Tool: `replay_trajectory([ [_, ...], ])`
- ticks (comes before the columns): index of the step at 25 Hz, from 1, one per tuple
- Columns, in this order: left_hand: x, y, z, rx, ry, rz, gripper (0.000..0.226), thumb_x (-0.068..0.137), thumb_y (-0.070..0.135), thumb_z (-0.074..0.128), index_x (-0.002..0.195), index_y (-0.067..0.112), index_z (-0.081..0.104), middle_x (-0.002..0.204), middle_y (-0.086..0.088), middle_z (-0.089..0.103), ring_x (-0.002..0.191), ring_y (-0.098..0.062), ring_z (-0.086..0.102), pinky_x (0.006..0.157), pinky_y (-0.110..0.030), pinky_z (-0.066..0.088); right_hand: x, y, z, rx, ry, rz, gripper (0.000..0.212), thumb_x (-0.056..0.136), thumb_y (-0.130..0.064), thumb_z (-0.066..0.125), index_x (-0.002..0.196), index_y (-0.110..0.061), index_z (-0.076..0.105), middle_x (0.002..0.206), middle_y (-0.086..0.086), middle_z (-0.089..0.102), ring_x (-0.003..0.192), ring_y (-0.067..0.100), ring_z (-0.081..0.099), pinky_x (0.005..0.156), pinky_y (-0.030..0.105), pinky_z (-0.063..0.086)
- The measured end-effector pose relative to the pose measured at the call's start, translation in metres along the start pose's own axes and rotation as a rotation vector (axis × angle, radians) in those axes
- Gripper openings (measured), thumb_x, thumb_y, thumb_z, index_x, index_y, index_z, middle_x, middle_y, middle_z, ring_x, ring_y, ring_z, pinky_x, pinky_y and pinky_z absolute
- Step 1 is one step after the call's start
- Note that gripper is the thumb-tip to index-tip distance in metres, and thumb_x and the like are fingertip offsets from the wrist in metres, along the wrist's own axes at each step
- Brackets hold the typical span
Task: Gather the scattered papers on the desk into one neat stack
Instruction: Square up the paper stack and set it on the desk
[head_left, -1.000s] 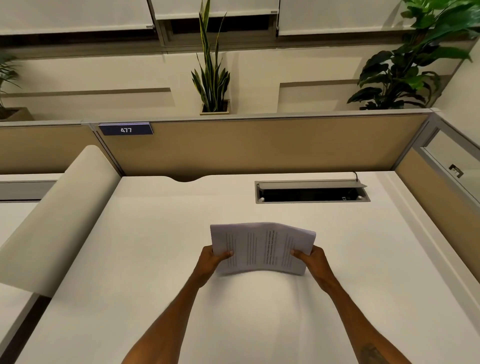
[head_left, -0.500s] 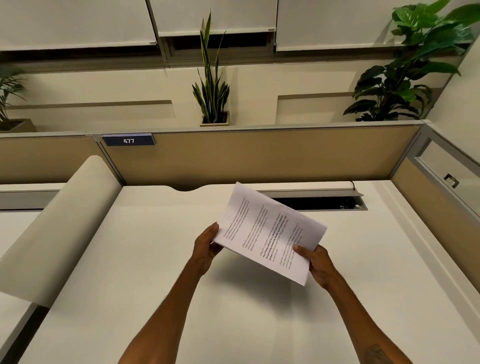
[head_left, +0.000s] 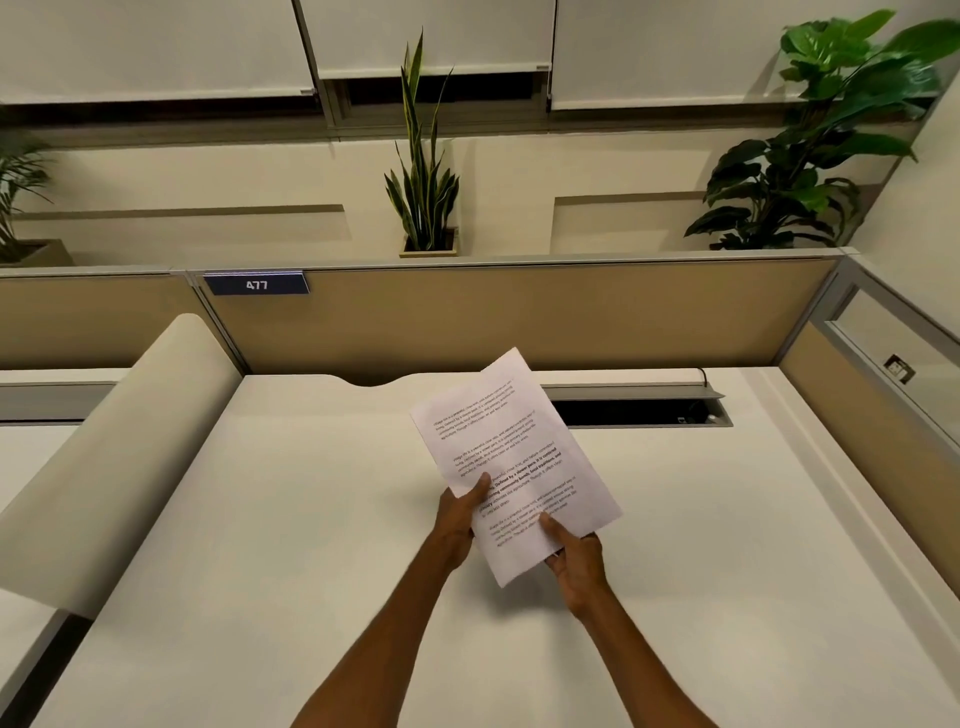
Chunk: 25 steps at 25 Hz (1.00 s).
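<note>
Holding the papers (head_left: 511, 462) clear of the desk (head_left: 270, 519), both hands clamped on the lower end. I read them as one gathered bundle, printed side toward the camera, tilted so the top corner leans away to the upper right. I cannot count the sheets; the edges look flush from here, only one outline visible.

Left hand (head_left: 457, 519): closed on the bundle's left edge, thumb lying across the printed face. Right hand (head_left: 574, 558): closed on the bottom edge, thumb on top, fingers tucked behind the sheets.

Beyond the hands, toward the partition (head_left: 519, 317), the open cable tray (head_left: 639, 410) sits partly behind the bundle's upper corner. Far left of the left hand, a curved side panel (head_left: 104, 447). Plants on the ledge past the partition.

Progress, my judgement: collecting looks finished, since I see no loose sheet anywhere on the visible desk. Remaining: square the edges if needed, then lay the stack flat on the desk below the hands. Stack not yet set down, so the task is late-stage but not closed.
</note>
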<state>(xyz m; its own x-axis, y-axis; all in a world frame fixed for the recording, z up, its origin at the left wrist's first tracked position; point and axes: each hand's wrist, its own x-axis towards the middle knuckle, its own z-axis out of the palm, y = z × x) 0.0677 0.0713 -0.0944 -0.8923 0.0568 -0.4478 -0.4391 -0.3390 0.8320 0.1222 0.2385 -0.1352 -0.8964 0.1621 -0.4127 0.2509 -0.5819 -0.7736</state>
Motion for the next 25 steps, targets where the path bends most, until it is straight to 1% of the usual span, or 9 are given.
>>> replay_trajectory([
  [3, -0.002, 0.01, -0.019, 0.135, -0.095, 0.024, 0.042, 0.097, 0.01, 0.065, 0.138, 0.005, 0.057, 0.131, -0.02, 0.069, 0.121, -0.043, 0.065, 0.104, -0.064, 0.051, 0.003, -0.014, -0.029, -0.172, -0.073, 0.044, 0.052, 0.081, 0.001, 0.075, 0.129, -0.016, 0.061, 0.122, 0.009, 0.073, 0.112, 0.031, 0.069, 0.095, 0.05, 0.057],
  [6, -0.005, 0.017, -0.031, 0.213, -0.145, 0.062, 0.037, 0.097, 0.011, 0.064, 0.134, 0.009, 0.06, 0.122, -0.012, 0.074, 0.115, -0.038, 0.069, 0.098, -0.057, 0.057, 0.009, -0.037, -0.052, -0.339, -0.154, 0.067, 0.043, 0.085, -0.007, 0.073, 0.126, -0.011, 0.062, 0.12, 0.013, 0.073, 0.107, 0.032, 0.072, 0.092, 0.043, 0.059],
  [10, -0.009, 0.015, -0.036, 0.305, -0.194, 0.09, 0.025, 0.097, 0.013, 0.065, 0.121, 0.015, 0.068, 0.123, -0.012, 0.075, 0.117, -0.035, 0.07, 0.1, -0.052, 0.057, 0.017, -0.059, -0.037, -0.562, -0.205, -0.031, 0.038, 0.086, -0.01, 0.075, 0.123, -0.014, 0.067, 0.115, 0.006, 0.076, 0.104, 0.028, 0.073, 0.087, 0.036, 0.061],
  [12, -0.011, 0.011, -0.035, 0.334, -0.2, 0.118, 0.023, 0.097, 0.013, 0.066, 0.119, 0.017, 0.07, 0.123, -0.01, 0.075, 0.115, -0.03, 0.071, 0.102, -0.048, 0.057, 0.018, -0.06, -0.024, -0.587, -0.179, -0.127, 0.03, 0.087, -0.01, 0.074, 0.116, -0.017, 0.071, 0.109, 0.0, 0.078, 0.1, 0.023, 0.074, 0.079, 0.024, 0.06],
  [14, -0.013, 0.009, -0.034, 0.342, -0.17, 0.157, 0.021, 0.097, 0.012, 0.065, 0.115, 0.02, 0.072, 0.118, -0.005, 0.076, 0.11, -0.025, 0.071, 0.1, -0.044, 0.057, 0.018, -0.056, -0.016, -0.59, -0.139, -0.183, 0.023, 0.088, -0.009, 0.072, 0.107, -0.021, 0.073, 0.1, -0.005, 0.079, 0.092, 0.018, 0.073, 0.07, 0.017, 0.058],
  [18, -0.014, 0.003, -0.041, 0.359, -0.145, 0.193, 0.022, 0.096, 0.008, 0.066, 0.114, 0.019, 0.072, 0.117, -0.008, 0.076, 0.108, -0.025, 0.071, 0.098, -0.042, 0.059, 0.014, -0.041, -0.019, -0.608, -0.116, -0.203, 0.022, 0.089, -0.01, 0.071, 0.104, -0.027, 0.073, 0.097, -0.011, 0.079, 0.088, 0.008, 0.072, 0.07, 0.015, 0.058],
  [21, -0.012, -0.001, -0.048, 0.417, -0.176, 0.177, 0.031, 0.092, 0.003, 0.07, 0.122, 0.008, 0.071, 0.125, -0.015, 0.073, 0.116, -0.032, 0.068, 0.102, -0.041, 0.057, 0.01, -0.033, -0.024, -0.633, -0.107, -0.178, 0.028, 0.088, -0.006, 0.072, 0.108, -0.026, 0.069, 0.101, -0.01, 0.075, 0.092, 0.007, 0.069, 0.067, 0.01, 0.057],
  [23, -0.011, -0.001, -0.05, 0.445, -0.188, 0.183, 0.033, 0.092, 0.005, 0.07, 0.125, 0.003, 0.07, 0.125, -0.014, 0.073, 0.117, -0.031, 0.068, 0.099, -0.035, 0.058, 0.01, -0.033, -0.024, -0.655, -0.101, -0.185, 0.03, 0.089, -0.007, 0.072, 0.115, -0.022, 0.066, 0.103, -0.007, 0.073, 0.096, 0.01, 0.068, 0.066, 0.009, 0.057],
  [25, -0.012, 0.001, -0.047, 0.432, -0.185, 0.19, 0.029, 0.093, 0.007, 0.07, 0.122, 0.008, 0.072, 0.121, -0.01, 0.075, 0.112, -0.027, 0.071, 0.092, -0.029, 0.059, 0.013, -0.038, -0.021, -0.667, -0.095, -0.2, 0.027, 0.09, -0.011, 0.071, 0.115, -0.02, 0.066, 0.103, -0.004, 0.074, 0.096, 0.012, 0.068, 0.066, 0.01, 0.057],
])
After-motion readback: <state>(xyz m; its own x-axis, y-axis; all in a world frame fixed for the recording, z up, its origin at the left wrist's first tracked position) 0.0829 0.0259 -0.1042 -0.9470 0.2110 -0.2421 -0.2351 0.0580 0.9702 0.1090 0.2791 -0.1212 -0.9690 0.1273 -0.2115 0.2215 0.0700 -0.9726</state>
